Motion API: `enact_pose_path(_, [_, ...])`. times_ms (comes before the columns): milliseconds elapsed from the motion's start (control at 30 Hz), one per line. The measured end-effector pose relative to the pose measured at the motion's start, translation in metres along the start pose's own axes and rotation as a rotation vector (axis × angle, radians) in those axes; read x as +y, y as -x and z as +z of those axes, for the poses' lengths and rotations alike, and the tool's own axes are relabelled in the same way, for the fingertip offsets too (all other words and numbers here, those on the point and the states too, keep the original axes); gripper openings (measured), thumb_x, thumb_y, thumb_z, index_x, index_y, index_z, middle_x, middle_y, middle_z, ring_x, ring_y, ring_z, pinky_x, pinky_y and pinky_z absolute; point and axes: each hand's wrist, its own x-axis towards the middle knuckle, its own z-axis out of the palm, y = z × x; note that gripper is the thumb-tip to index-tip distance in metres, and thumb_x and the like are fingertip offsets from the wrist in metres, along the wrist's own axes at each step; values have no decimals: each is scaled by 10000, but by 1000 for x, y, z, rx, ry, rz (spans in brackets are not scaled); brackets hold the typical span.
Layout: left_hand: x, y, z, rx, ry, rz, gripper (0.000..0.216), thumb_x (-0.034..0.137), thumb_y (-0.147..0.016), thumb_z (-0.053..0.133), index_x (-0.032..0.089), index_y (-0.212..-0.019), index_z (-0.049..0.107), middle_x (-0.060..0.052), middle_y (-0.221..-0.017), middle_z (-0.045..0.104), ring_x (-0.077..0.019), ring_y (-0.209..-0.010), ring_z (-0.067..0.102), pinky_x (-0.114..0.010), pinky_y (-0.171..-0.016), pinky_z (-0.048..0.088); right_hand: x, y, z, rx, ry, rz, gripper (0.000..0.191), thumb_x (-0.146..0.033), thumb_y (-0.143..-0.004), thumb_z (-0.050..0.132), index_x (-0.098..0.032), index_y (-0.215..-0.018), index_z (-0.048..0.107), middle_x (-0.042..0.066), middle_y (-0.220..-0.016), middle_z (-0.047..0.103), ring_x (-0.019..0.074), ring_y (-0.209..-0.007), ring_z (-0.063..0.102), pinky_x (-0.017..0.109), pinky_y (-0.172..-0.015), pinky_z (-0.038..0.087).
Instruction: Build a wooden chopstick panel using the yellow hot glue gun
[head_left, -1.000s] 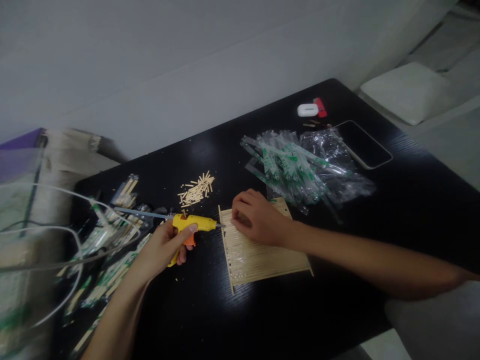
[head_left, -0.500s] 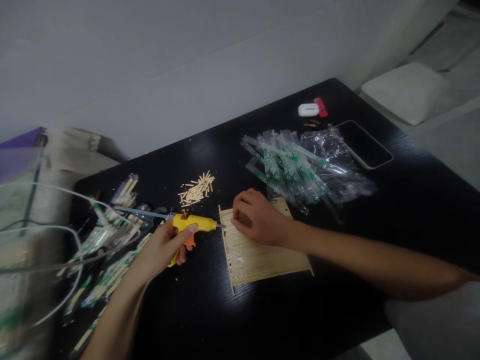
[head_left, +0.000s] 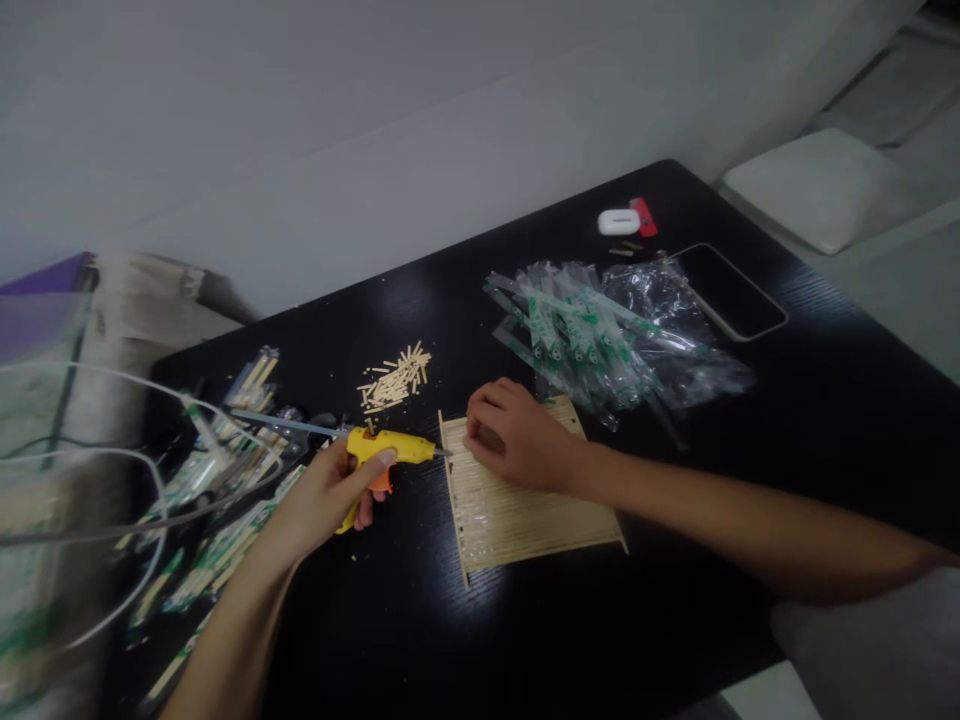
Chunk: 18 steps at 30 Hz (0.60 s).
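Note:
My left hand (head_left: pixel 322 495) is wrapped round a yellow glue gun (head_left: pixel 394 447), its thumb on the side and the orange trigger (head_left: pixel 381 482) below. A glue stick (head_left: pixel 289 424) runs out of the gun's back end. The metal nozzle reaches the left edge of a flat panel of thin wooden sticks (head_left: pixel 540 520) laid side by side, with a crosswise stick along that edge. My right hand (head_left: pixel 517 435) rests over the panel's far left part, its fingers curled and pinched close to the nozzle. Whatever lies between those fingertips is hidden.
Behind the panel lie short cut stick pieces (head_left: pixel 396 380). Empty plastic wrappers (head_left: pixel 581 325), a phone (head_left: pixel 727 290) and a white case (head_left: pixel 619 222) occupy the far right. Wrapped chopsticks (head_left: pixel 225 550) and a looping pale cable (head_left: pixel 161 520) are at left. A wall borders the black table (head_left: pixel 360 650).

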Motion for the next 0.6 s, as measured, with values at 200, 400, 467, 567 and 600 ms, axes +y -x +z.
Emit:
enact_pose_path(200, [0,-1,-1,2,14,19,434,604,-897,607,192,-762,583,26,-475,607,-104,-369,551,-189,-368,384,-1,-1,0,-14,12,18,83,-213,-943,586,-196,-862,587,84,-997,613,235,-957,517,394,-883,411])
enact_pose_path(400, [-2,1,-2,-25,2,7,453,611,-882,616,187,-727,587,25,-476,601,-101,-364,546,-190,-368,386,0,0,0,-3,7,18,79,-211,-948,583,-196,-870,587,81,-998,616,232,-959,524,394,-887,414])
enact_pose_path(467, [-2,1,-2,-21,2,10,444,603,-880,617,187,-725,586,26,-473,603,-95,-355,538,-190,-371,384,0,0,0,0,5,17,75,-203,-946,581,-196,-871,586,82,-1000,616,233,-961,527,396,-888,416])
enact_pose_path(567, [-1,0,0,6,9,8,424,594,-875,619,195,-738,577,35,-441,582,-99,-346,533,-189,-370,378,1,-1,-1,-7,-3,9,63,-192,-936,587,-195,-873,588,82,-1000,616,233,-957,528,398,-884,424])
enact_pose_path(600, [-1,0,1,13,17,8,419,591,-874,620,197,-742,574,36,-439,582,-101,-346,535,-189,-369,377,1,-2,-1,-10,-6,3,61,-192,-935,589,-194,-874,589,82,-1000,616,233,-957,528,398,-885,427])
